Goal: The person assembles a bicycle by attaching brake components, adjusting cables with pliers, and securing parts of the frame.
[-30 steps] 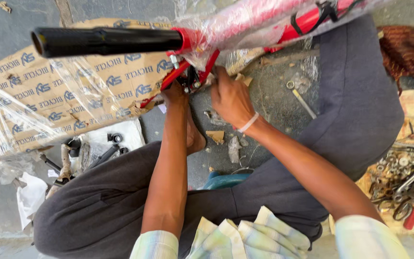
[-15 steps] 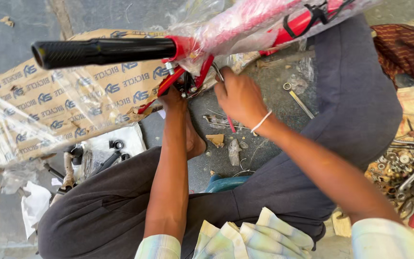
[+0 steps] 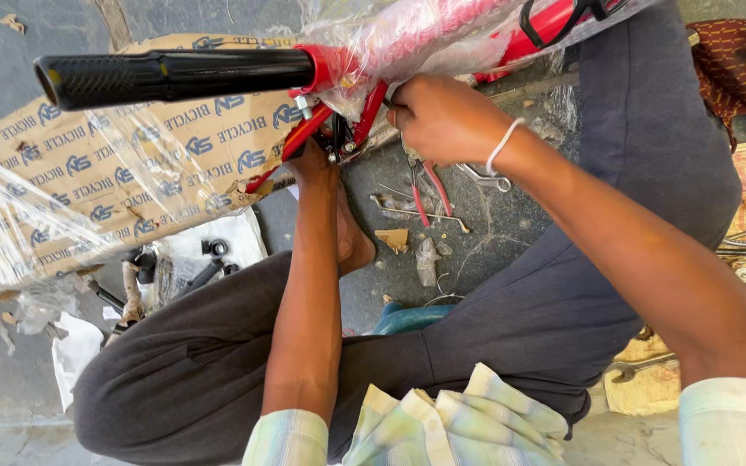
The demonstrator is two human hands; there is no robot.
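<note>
A red bicycle frame (image 3: 338, 112), partly wrapped in clear plastic film (image 3: 425, 39), is being held across the top of the view, and it serves here as the landmark. A black handlebar grip (image 3: 174, 76) is sticking out to the left of the frame. The left hand (image 3: 311, 164) is being pressed up against the frame's underside, just below the red tubes; its fingers are hidden behind the tubes, so whether they are closed cannot be told. The right hand (image 3: 442, 116) is being kept just right of the same joint, its fingers curled together around a small tool whose shape cannot be made out. A white band (image 3: 502, 145) is being worn on that wrist. Below the frame, red-handled pliers (image 3: 429, 188) and a wrench (image 3: 485, 179) are lying on the concrete floor (image 3: 494, 233). Left of and beneath the frame, a printed cardboard box (image 3: 105, 181) under plastic is resting.
</note>
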